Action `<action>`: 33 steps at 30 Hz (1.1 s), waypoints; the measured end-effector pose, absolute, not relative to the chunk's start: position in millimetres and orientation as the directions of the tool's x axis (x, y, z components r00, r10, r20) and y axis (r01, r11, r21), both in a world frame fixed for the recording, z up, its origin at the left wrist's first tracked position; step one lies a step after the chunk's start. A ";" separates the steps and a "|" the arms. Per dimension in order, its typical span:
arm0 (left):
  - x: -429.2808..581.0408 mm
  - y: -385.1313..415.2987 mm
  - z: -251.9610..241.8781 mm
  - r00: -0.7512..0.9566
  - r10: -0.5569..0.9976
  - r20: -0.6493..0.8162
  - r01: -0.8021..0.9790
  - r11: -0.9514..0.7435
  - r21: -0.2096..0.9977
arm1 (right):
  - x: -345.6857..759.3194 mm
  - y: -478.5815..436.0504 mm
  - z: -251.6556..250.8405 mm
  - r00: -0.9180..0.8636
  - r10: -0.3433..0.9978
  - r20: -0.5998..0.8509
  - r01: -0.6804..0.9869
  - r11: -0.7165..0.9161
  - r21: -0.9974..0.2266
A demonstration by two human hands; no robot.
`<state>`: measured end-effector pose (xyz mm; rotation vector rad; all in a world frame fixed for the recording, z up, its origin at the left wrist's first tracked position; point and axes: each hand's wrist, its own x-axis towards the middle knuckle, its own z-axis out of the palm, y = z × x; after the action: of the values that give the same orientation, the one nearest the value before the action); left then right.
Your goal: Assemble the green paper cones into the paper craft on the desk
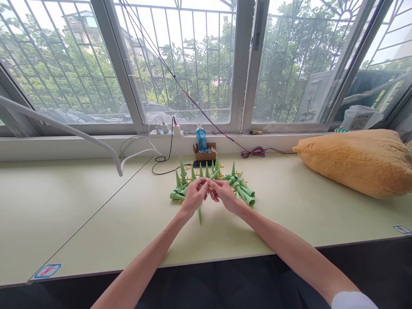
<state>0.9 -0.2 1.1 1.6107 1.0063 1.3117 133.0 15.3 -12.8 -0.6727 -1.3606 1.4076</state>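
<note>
My left hand (194, 196) and my right hand (224, 194) meet over the table, fingers pinched together around a green plastic watering spike (215, 174). Its pointed end shows above the fingertips, and a small yellow valve piece (210, 188) shows between the hands. The fingers hide the rest of it. Below my left hand, another tapered green piece (200, 215) points toward the table's front edge. Just behind the hands, several green spikes stand point up, one of them a tall spike (182, 171) with a collar. To the right, several hollow green spikes (247, 195) lie in a pile.
Behind the spikes are a dark phone (203, 164), a small cardboard box (206, 155) and a blue-labelled bottle (201, 139). A black cable (165, 159) curls at left, near a white lamp arm (93, 139). An orange cushion (357, 161) lies at right.
</note>
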 end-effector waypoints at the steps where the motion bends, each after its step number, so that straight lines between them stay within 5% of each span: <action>1: 0.7 0.0 0.7 0.136 0.928 0.346 0.096 -0.360 0.928 | 133.1 14.9 -12.3 -0.322 0.913 0.252 -0.279 0.163 -0.946; 15: 1.0 1.5 4.4 0.040 0.943 0.331 0.056 -0.333 0.941 | 131.4 19.4 -17.0 -0.260 0.931 0.256 -0.276 0.182 -0.944; 25: 0.7 1.2 3.2 0.029 0.939 0.344 0.037 -0.345 0.938 | 137.7 21.5 -11.4 -0.454 0.885 0.099 -0.534 -0.181 -0.826; 33: 1.1 1.6 2.0 0.050 0.932 0.358 0.036 -0.360 0.932 | 141.5 18.8 -7.0 -0.504 0.856 0.117 -0.562 -0.222 -0.797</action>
<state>1.1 1.6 2.0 1.5293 1.0133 1.4187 141.5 18.8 -7.0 -0.4341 -1.0192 1.8691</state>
